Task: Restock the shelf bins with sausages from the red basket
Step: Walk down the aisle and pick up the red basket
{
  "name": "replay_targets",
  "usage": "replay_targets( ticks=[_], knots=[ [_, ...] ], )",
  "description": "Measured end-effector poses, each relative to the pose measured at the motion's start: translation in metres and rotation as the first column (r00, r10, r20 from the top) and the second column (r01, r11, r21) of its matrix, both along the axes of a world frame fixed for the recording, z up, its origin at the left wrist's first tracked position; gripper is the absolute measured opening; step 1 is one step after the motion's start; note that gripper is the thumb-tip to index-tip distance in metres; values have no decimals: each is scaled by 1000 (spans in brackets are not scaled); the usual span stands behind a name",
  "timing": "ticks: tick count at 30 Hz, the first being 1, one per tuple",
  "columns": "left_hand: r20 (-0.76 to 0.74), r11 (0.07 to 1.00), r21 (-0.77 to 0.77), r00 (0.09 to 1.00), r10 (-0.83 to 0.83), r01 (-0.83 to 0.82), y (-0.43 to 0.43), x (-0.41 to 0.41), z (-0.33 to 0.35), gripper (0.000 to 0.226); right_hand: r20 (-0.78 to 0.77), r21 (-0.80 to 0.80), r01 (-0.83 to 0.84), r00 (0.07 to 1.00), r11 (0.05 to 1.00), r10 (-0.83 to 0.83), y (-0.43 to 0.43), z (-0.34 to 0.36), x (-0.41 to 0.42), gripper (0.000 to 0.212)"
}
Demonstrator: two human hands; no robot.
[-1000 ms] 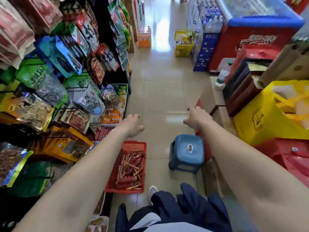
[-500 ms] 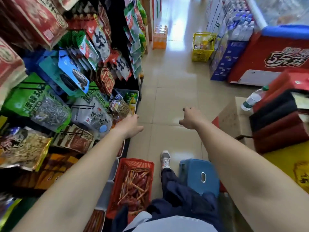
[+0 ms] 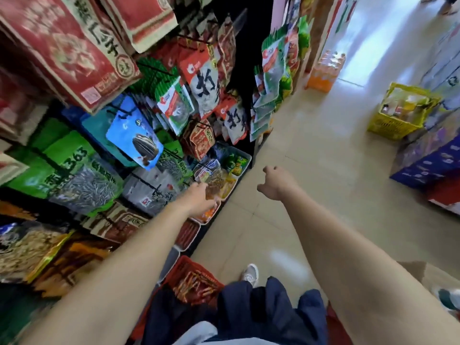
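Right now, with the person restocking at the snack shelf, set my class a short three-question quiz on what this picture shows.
1. True or false: the red basket holds sausages.
2. What colour is the basket across the aisle?
3. The left hand reaches over: A the shelf bins, B the red basket, C the basket across the aisle.

Key: 1 true; 2 yellow; 3 A.
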State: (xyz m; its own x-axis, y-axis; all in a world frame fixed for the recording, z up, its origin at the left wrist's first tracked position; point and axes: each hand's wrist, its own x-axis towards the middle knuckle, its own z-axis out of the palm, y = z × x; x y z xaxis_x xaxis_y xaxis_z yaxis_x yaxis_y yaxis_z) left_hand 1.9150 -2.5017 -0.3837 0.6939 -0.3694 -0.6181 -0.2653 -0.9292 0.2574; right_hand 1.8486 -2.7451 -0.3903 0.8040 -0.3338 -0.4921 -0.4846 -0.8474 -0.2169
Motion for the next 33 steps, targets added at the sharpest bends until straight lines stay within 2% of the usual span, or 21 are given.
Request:
replay_targets(
  ticks=[7, 11, 16, 18, 21, 27, 30, 33],
  knots=[
    [-1, 989, 18, 989, 150, -150, 5, 6, -3, 77, -71, -40, -232, 971, 972, 229, 6, -17, 39, 59],
    [8, 956, 45, 957, 288, -289, 16, -10, -16, 74, -109, -22, -426, 900, 904, 422, 27, -24, 64, 63],
    [-11, 793, 14, 793, 609, -609, 31, -48, -22, 61, -139, 6, -681, 724, 732, 675, 66, -26, 84, 67],
    [-12, 727, 12, 727, 687, -687, 40, -74, -19, 61, -154, 26, -745, 656, 666, 739, 86, -25, 82, 68],
    [-21, 654, 29, 654, 756, -756, 65, -111, -17, 68, -130, 65, -810, 572, 583, 810, 120, -25, 75, 66],
    [-48, 549, 106, 547, 836, -829, 135, -181, -42, 73, -77, 127, -860, 487, 493, 870, 194, -38, 32, 68],
    [-53, 543, 101, 540, 840, -834, 170, -211, -71, 70, -97, 129, -878, 452, 461, 887, 229, -69, 7, 63],
    [-17, 543, 84, 543, 839, -836, 210, -235, -129, 68, -118, 134, -877, 448, 461, 886, 270, -122, -18, 61]
  ],
)
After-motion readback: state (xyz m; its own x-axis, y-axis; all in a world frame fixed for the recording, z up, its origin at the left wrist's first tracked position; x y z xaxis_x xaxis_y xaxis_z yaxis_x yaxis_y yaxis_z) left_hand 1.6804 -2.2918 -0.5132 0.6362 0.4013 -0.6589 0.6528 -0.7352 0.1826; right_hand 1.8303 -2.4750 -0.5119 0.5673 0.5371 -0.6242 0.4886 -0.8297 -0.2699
